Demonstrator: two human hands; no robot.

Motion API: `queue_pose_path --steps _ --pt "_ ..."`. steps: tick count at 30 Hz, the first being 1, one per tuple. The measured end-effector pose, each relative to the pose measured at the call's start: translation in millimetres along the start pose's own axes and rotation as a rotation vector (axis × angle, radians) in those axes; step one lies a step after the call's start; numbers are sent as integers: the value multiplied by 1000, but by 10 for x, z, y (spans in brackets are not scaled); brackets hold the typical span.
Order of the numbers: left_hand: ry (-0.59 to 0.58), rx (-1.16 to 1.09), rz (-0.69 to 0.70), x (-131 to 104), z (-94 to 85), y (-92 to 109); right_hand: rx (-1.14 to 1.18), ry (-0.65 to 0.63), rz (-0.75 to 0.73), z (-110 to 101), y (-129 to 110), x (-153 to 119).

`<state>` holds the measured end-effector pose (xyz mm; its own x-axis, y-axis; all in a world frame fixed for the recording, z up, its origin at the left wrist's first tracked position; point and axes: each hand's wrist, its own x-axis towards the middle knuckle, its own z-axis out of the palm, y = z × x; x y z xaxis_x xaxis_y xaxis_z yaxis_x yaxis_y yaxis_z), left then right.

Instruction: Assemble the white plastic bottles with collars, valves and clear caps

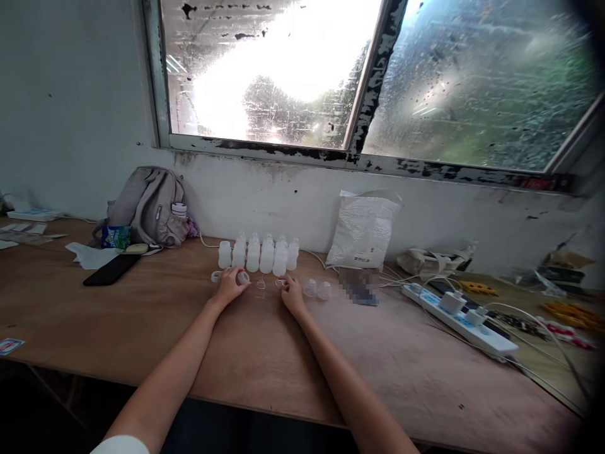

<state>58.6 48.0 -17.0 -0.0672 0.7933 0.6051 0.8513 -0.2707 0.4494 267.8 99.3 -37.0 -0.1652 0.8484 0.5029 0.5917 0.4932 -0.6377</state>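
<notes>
Several frosted white bottles (267, 254) stand in a group near the wall, most with nipple-like tops. In front of them my left hand (230, 287) is closed on a small whitish ring (242, 277). Another pale ring (216, 276) lies just left of that hand. My right hand (292, 295) pinches a small clear piece (280, 284) at its fingertips. Between my hands a clear nipple (261, 284) rests on the table. Two clear domed caps (324, 290) sit to the right of my right hand.
On the brown table (255, 353), a grey backpack (149, 205) and black phone (112, 270) are at the left. A white plastic bag (363, 230) leans on the wall. A power strip (458, 321) with cables lies at the right.
</notes>
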Motion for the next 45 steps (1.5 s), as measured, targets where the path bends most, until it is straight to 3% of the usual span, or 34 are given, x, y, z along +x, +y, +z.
queue_pose_path --steps 4,8,14,19,35,41,45 --pt "80 219 -164 -15 -96 -184 -118 -28 -24 124 -78 43" --pt "10 352 -327 -51 -98 -269 -198 -58 -73 153 -119 4" --pt "-51 351 -489 -64 -83 -272 -203 -60 -64 144 -35 31" --pt "-57 302 -536 -41 -85 -273 -185 -64 -42 179 36 66" --pt "18 320 -496 -52 -42 -304 -193 -127 -15 178 53 80" --pt "169 272 -295 40 -69 -80 -197 -124 -16 166 39 73" --pt "98 235 -121 235 -107 118 -192 -124 -25 156 25 63"
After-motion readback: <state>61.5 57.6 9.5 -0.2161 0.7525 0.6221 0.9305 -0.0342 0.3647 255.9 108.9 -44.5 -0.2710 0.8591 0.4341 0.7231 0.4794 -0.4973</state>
